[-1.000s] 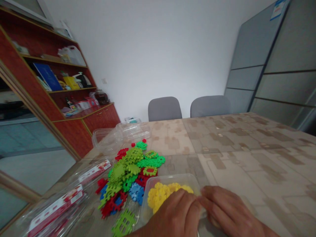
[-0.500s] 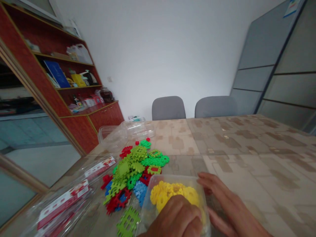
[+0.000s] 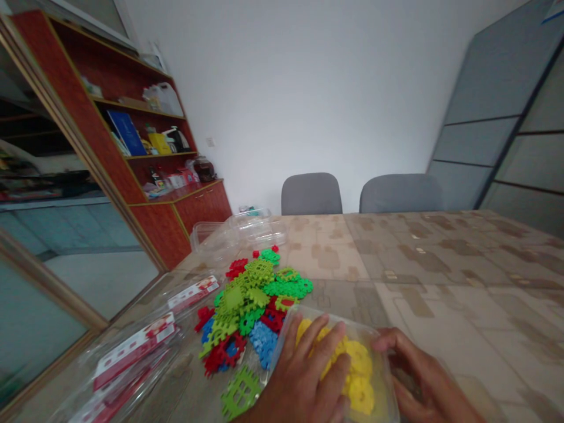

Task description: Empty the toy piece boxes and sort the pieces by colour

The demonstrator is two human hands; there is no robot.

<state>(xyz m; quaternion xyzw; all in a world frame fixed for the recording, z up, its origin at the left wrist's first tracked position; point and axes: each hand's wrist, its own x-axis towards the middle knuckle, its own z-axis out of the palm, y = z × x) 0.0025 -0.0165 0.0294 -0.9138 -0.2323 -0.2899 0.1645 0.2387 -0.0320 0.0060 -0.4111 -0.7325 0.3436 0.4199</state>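
A clear plastic box (image 3: 348,317) holding yellow interlocking pieces (image 3: 359,367) stands at the table's near edge. My left hand (image 3: 304,376) lies over its left part, palm down and fingers stretched out on top of the yellow pieces, covering some of them. At the box's right wall, my right hand (image 3: 420,373) has its curled fingers on the rim and its thumb lower down along the side. Left of the box spreads a heap of green gear-edged plates (image 3: 233,296) with red pieces (image 3: 224,355) and blue pieces (image 3: 264,343). One green lattice plate (image 3: 241,392) lies nearer to me.
Clear plastic trays (image 3: 211,238) stand behind the heap. Flat plastic packages with a red-and-white label (image 3: 136,349) lie along the left. Grey chairs (image 3: 311,194) stand across the patterned table (image 3: 467,317), and a red shelf unit (image 3: 132,117) is at the far left.
My left hand has gone from a closed fist over the yellow pieces to stretched fingers. My right hand's fingers have curled onto the box rim. The view has turned slightly left.
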